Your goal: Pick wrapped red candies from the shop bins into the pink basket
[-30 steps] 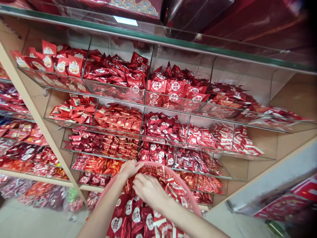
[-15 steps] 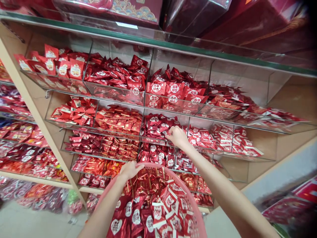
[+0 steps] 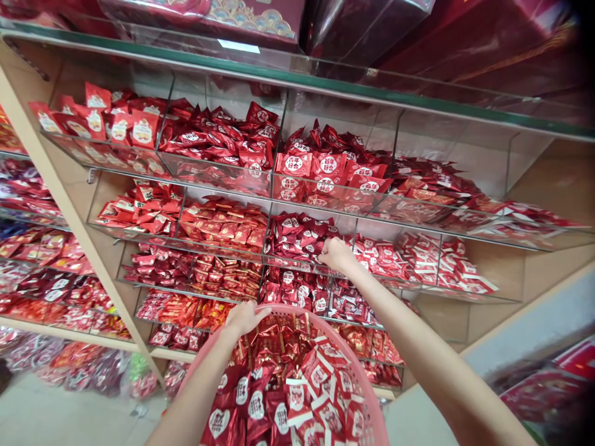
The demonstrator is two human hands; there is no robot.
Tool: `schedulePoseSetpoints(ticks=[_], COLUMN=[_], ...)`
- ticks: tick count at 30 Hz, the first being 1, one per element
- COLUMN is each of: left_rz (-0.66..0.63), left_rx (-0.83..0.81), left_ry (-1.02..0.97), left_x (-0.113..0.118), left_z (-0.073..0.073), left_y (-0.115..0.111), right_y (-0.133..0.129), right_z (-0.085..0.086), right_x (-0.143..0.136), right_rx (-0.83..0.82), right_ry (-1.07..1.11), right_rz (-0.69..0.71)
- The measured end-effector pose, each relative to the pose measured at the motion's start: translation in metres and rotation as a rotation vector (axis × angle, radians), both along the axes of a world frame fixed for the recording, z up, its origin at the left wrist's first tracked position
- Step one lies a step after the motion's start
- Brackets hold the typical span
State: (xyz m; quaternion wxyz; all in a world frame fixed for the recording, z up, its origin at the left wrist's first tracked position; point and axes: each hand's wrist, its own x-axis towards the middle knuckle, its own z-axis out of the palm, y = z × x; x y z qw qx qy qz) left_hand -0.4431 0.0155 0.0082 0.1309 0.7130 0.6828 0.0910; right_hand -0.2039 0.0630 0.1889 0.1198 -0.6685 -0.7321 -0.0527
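A pink basket (image 3: 372, 396) filled with red packets stands at the bottom centre. My left hand (image 3: 245, 318) grips its rim on the upper left, thumb lying along the edge. Inside it, dark red packets with white hearts (image 3: 256, 406) lie to the left and red-and-white packets (image 3: 318, 376) to the right. My right hand (image 3: 335, 254) is at the front of a clear shelf bin of dark red packets (image 3: 297, 232), its fingers curled together; whatever they hold, if anything, is too small to make out.
Glass-fronted bins of red packets (image 3: 218, 139) fill the shelves ahead. A glass shelf edge (image 3: 297, 74) runs above, with large dark red boxes on it. A wooden upright (image 3: 79, 229) stands left; bagged goods (image 3: 88, 368) lie on the floor.
My right hand has moved slightly to the right, and its fingers look more curled. My left hand stays on the basket rim.
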Motion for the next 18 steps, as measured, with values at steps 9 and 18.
schedulePoseSetpoints(ticks=[9, 18], left_rz=[0.014, 0.015], left_rx=[-0.031, -0.046], left_ry=[0.008, 0.003], left_x=[0.002, 0.001], left_z=[0.004, 0.003], left_y=[-0.001, 0.000], right_y=[-0.017, -0.077], right_z=[0.007, 0.050], right_x=[-0.010, 0.012], right_rx=[0.130, 0.388], right_ry=[-0.113, 0.178], right_rz=[-0.054, 0.218])
